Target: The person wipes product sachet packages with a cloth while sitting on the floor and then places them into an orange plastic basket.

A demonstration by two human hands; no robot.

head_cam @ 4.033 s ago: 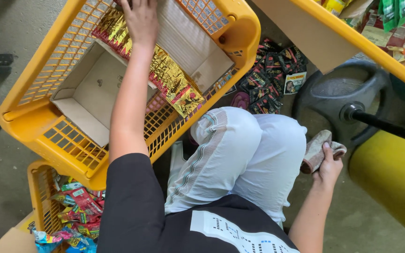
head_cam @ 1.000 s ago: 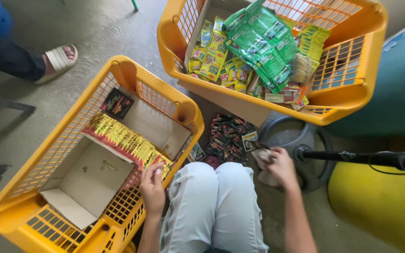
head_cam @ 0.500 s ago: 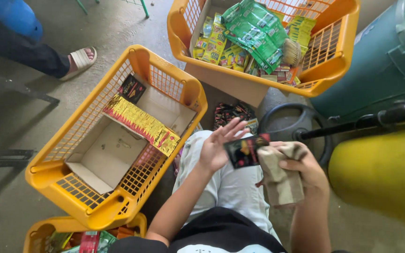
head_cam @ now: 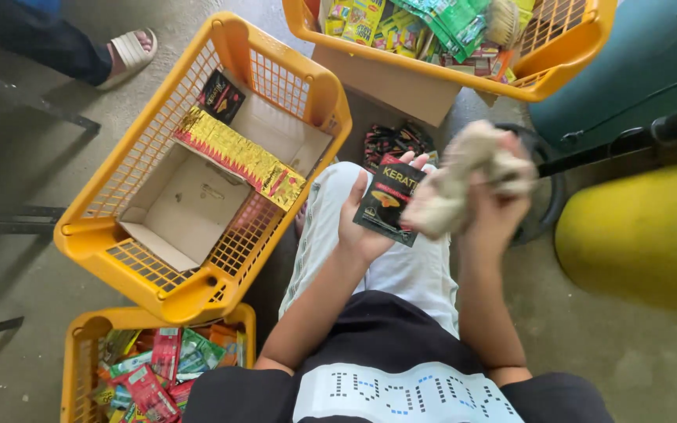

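Sachet (head_cam: 389, 202) is the thing in hand here: a small flat black packet with a red top edge, held up over the person's lap, between the two raised hands.

Furthest left lies a yellow basket (head_cam: 88, 235) with a cardboard box (head_cam: 190, 207) inside it, holding a strip of gold and red packets (head_cam: 237, 157) and one loose black packet (head_cam: 219, 95). Below it a second yellow basket (head_cam: 80, 345) holds mixed red and green packets.

The left hand (head_cam: 362, 227) carries the sachet. Its grip is clamped on the packet, fingers behind and the thumb across the left edge, so most of the printed face shows. The sachet leans slightly, its top toward the upper right.

Just to the right, the right hand (head_cam: 495, 207) has its grip closed around a bunched pale cloth (head_cam: 456, 180). The cloth touches the sachet's right edge, apparently wiping it.

To wipe it well, the judgement is that the left hand should hold the packet flat and taut by one edge, leaving the face bare, while the cloth sweeps across in firm strokes away from the thumb. A loose pinch could let the slick packet slide or crease.

Beyond the knees more dark packets (head_cam: 393, 141) lie on the floor, and a third yellow basket (head_cam: 432, 74) of packets stands at the top right.
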